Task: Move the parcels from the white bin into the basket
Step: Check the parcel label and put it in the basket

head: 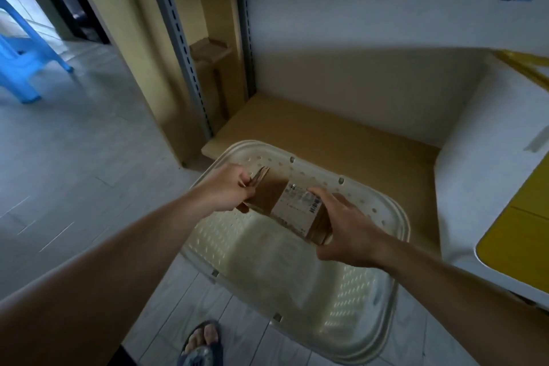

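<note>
Head-down view onto two bare forearms reaching in from the lower corners. At centre frame, a small brown cardboard box [269,197], lying lengthwise from left to right, with a white printed label [300,202] and barcode on its upper face. Held over the far end of a cream perforated basket [267,261]; impossible to tell whether touching the basket's wall.

Left hand [228,190] at the box's left end, fingers curled tight and pressed together, pinching the loose flaps there. Right hand [347,229] at the box's right end, fingers spread across the top and far edge, thumb on the near side, gripping it.

Just behind the basket, a bare brown shelf board [341,134] beneath a white wall. Slotted grey metal upright [184,53] in the upper middle left. Blue plastic chair [20,68] at upper left on a pale tiled floor [74,172]. Sandalled foot [205,342] at bottom centre.
</note>
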